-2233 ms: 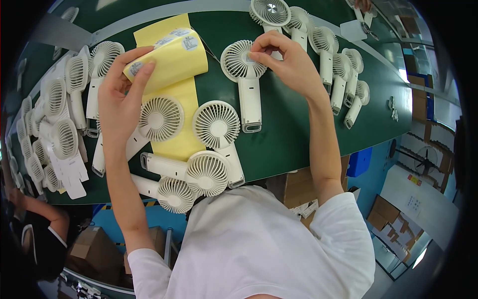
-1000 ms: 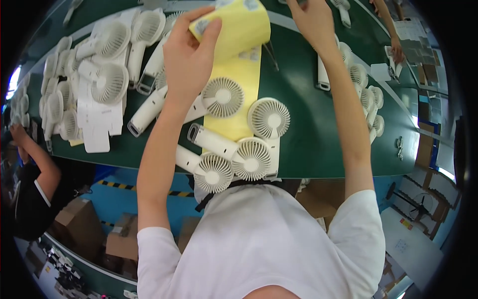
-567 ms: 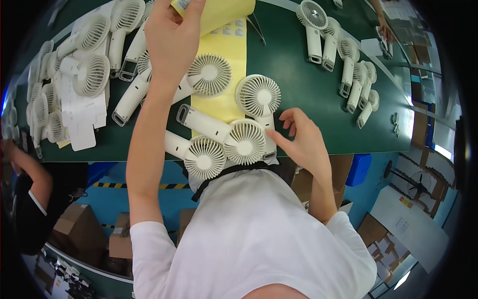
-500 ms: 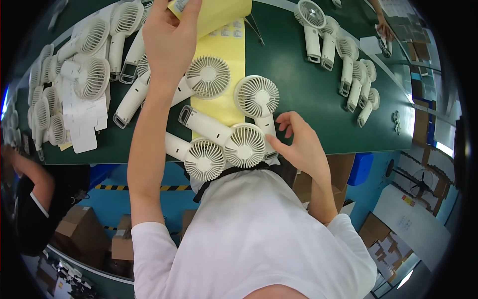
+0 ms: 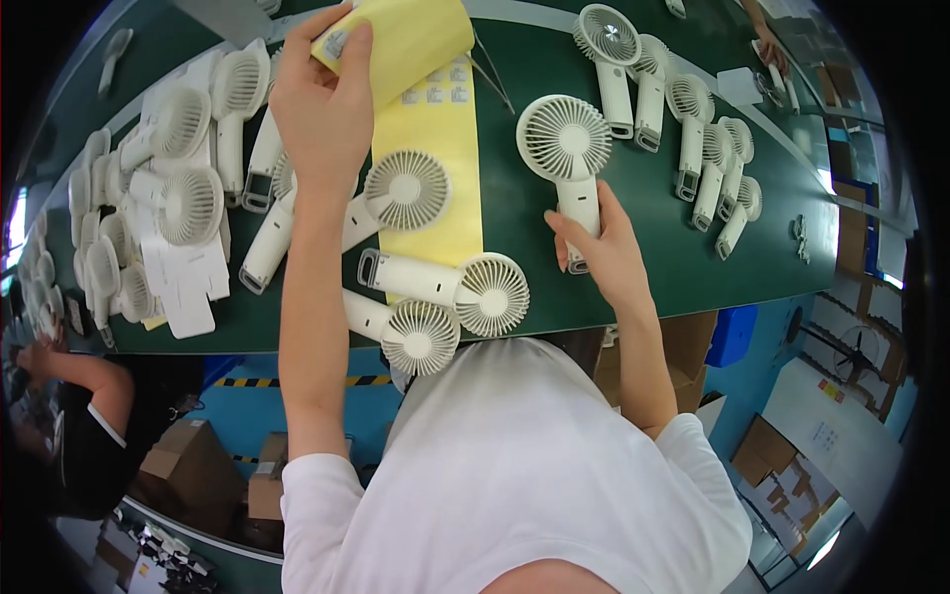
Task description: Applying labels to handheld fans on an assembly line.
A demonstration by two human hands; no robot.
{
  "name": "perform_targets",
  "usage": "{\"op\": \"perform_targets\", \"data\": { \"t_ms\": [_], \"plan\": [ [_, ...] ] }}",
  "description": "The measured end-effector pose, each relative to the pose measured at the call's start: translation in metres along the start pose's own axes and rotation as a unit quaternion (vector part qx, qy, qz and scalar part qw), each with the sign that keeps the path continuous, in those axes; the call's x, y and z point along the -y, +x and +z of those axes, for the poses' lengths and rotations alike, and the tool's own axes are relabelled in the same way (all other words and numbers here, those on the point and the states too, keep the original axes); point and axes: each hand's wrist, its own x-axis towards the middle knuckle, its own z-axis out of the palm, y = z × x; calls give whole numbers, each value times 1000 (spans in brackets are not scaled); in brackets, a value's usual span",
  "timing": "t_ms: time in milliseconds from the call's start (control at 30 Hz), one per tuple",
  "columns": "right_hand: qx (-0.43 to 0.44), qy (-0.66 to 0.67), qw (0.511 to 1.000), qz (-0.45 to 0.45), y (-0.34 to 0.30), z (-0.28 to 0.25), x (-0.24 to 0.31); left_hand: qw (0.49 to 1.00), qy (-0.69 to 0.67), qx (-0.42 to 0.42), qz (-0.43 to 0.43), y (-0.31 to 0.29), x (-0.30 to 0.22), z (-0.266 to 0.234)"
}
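Observation:
My left hand [image 5: 322,109] pinches the raised, curled end of a yellow sticker sheet [image 5: 426,35]; a small grey label shows beside the thumb. The rest of the sheet lies flat on the green table, with rows of small labels on it. My right hand [image 5: 606,243] is closed round the handle of a white handheld fan [image 5: 566,139], its round grille pointing away from me. Near my left forearm lie more white fans: one fan [image 5: 408,190] partly on the sheet, another fan [image 5: 492,294] below it, and a third fan [image 5: 420,337] over the table's front edge.
Several white fans [image 5: 188,206] are heaped on white card pieces [image 5: 188,307] at the left. More fans [image 5: 690,99] stand in a loose row at the right. Co-workers' hands show at far left and top right. Cardboard boxes [image 5: 193,460] stand below the table [image 5: 534,59].
My right hand has taken hold of a fan's handle and moved the fan to the right, off the sheet. My left hand keeps the sheet's end raised; its label now shows more fully.

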Motion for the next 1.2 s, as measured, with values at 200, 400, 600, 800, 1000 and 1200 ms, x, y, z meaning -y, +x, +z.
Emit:
{"op": "perform_targets", "data": {
  "t_ms": [200,400,600,800,1000,1200],
  "plan": [
    [-14,198,979,-51,29,5,0,1000,1,-5,0,14,5,18],
    [-11,227,972,-66,44,6,8,1000,-11,-24,-2,20,2,23],
    [55,335,941,-21,41,1,10,1000,-4,2,-11,14,-19,15],
    [63,293,953,-31,28,0,8,999,-29,25,-11,2,-33,-1],
    [10,229,972,-43,25,5,-3,992,-48,118,-24,-9,-29,-7],
    [-139,14,987,-81,29,4,-8,977,-8,208,-49,-14,-28,-2]
  ]
}}
